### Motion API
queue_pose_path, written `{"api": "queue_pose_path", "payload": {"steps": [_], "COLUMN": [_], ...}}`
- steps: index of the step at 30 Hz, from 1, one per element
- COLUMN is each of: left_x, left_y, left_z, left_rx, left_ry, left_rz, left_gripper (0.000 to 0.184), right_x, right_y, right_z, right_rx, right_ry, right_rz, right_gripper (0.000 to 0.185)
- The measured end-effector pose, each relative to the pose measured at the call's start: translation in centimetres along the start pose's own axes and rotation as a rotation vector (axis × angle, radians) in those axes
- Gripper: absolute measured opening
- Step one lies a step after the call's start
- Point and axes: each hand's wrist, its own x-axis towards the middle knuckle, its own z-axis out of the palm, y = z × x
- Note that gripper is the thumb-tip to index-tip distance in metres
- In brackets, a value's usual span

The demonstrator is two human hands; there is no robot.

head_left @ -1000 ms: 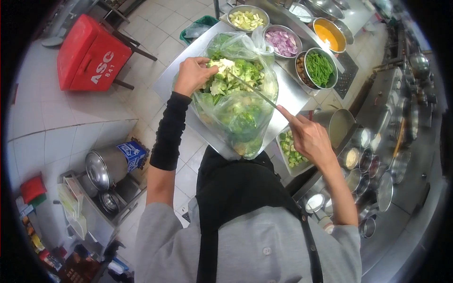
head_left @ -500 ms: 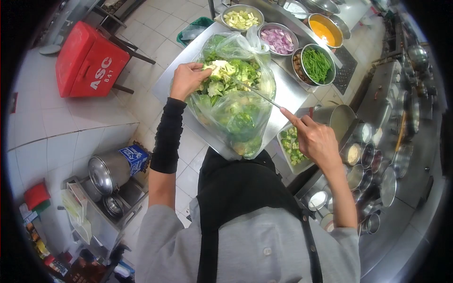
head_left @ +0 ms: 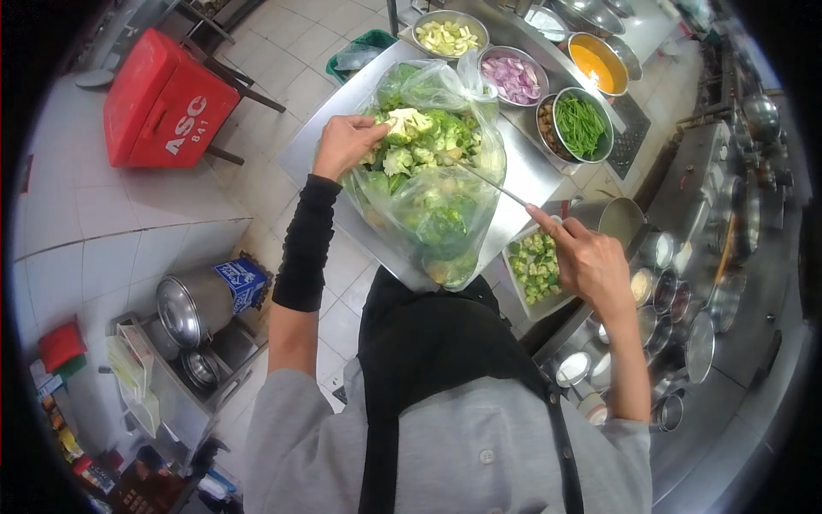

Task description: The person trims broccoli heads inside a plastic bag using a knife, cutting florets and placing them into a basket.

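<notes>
My left hand [head_left: 349, 144] is closed on a pale-stemmed broccoli piece [head_left: 406, 126] over the mouth of a clear plastic bag [head_left: 462, 257]. More broccoli florets [head_left: 445, 135] fill the bag, which rests on a steel table [head_left: 533, 158]. My right hand [head_left: 591, 264] grips a knife [head_left: 505, 192] with the index finger stretched along it. The blade points up and left, its tip over the florets and apart from the piece in my left hand. Right of the bag and lower down, a white tray [head_left: 548, 311] holds cut broccoli [head_left: 533, 265].
At the table's far edge stand steel bowls of pale chopped vegetable [head_left: 445, 36], sliced onions [head_left: 511, 79] and green beans [head_left: 580, 125]. Beyond is a pan of orange liquid [head_left: 598, 64]. A red box [head_left: 171, 103] stands left; a counter with several containers [head_left: 659, 291] runs along the right.
My right hand has drawn the knife a little right and down, away from the held broccoli piece. My left hand has turned the piece slightly, showing more of its pale side.
</notes>
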Motion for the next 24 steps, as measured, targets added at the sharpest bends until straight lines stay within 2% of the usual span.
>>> {"api": "queue_pose_path", "payload": {"steps": [2, 5, 8, 13, 14, 16, 17, 19, 21, 23, 24], "left_x": [-0.4, -1.7, -4.7, -6.1, -6.4, -7.6, -8.2, -8.9, -9.4, -9.8, -9.8], "left_y": [0.0, 0.4, 3.2, 2.9, 2.9, 2.9, 2.8, 2.7, 2.7, 2.7, 2.7], "left_z": [-0.2, -1.4, -2.0, -1.5, -1.4, -1.0, -0.8, -0.6, 0.2, 1.2, 1.7], "left_rx": [-0.156, -0.435, -0.538, -0.374, -0.323, -0.359, -0.379, -0.423, -0.572, -0.817, -0.839], "left_ry": [-0.063, -0.02, 0.057, 0.117, 0.153, 0.123, 0.113, 0.058, -0.006, -0.072, -0.078], "left_rz": [-0.037, -0.085, -0.031, 0.216, 0.282, 0.282, 0.277, 0.089, -0.03, -0.082, -0.095], "left_gripper": [0.047, 0.039, 0.038, 0.042, 0.044, 0.043, 0.043, 0.04, 0.034, 0.025, 0.023], "right_x": [-0.3, -0.7, -0.9, 0.9, 0.7, 0.2, 0.0, -0.7, -0.9, -1.1, -1.2], "right_y": [0.2, 0.8, 0.7, -0.7, -0.7, -0.8, -1.2, -2.2, -3.9, -5.5, -6.3], "right_z": [-0.1, 0.6, 1.4, 3.1, 3.5, 3.9, 4.0, 4.2, 4.3, 4.0, 3.8], "right_rx": [0.061, 0.168, 0.209, 0.218, 0.255, 0.327, 0.388, 0.508, 0.547, 0.57, 0.581], "right_ry": [0.013, 0.034, 0.005, -0.024, 0.014, 0.085, 0.152, 0.286, 0.369, 0.362, 0.359], "right_rz": [0.053, 0.099, 0.063, 0.029, 0.089, 0.188, 0.228, 0.313, 0.267, 0.261, 0.258], "right_gripper": [0.083, 0.077, 0.075, 0.071, 0.071, 0.072, 0.073, 0.074, 0.075, 0.074, 0.074]}}
